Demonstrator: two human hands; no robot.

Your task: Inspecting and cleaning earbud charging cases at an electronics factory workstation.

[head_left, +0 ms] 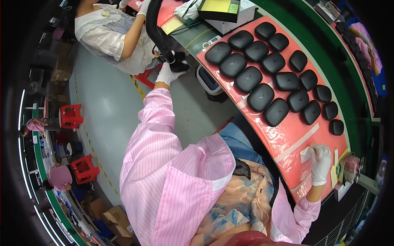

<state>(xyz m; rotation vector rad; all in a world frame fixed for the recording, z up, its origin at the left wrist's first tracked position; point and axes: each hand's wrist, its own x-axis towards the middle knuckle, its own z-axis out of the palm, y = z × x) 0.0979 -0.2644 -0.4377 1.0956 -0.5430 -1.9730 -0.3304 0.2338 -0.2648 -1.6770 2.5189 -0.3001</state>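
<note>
My left hand [168, 74], in a white glove, is closed around the lower end of a black corrugated hose [154, 25] beside the table's left edge. Its dark nozzle [179, 64] sticks out past my fingers. At the near right of the table, my right hand [321, 165], also gloved in white, rests low over the red mat [293, 172]. Its fingers are pressed together on a small white piece [305, 154], cloth or paper, I cannot tell which. Beyond it, several rounded black cases [286, 81] lie in rows on the mat.
A co-worker [111, 33] in a pale top sits at the far left. A black tray [219, 9] with yellow sheets rests on a white box at the back. A green strip [312, 41] runs along the table's far side. Right of my hand stands a tape dispenser [351, 166]. Red stools [71, 116] stand left.
</note>
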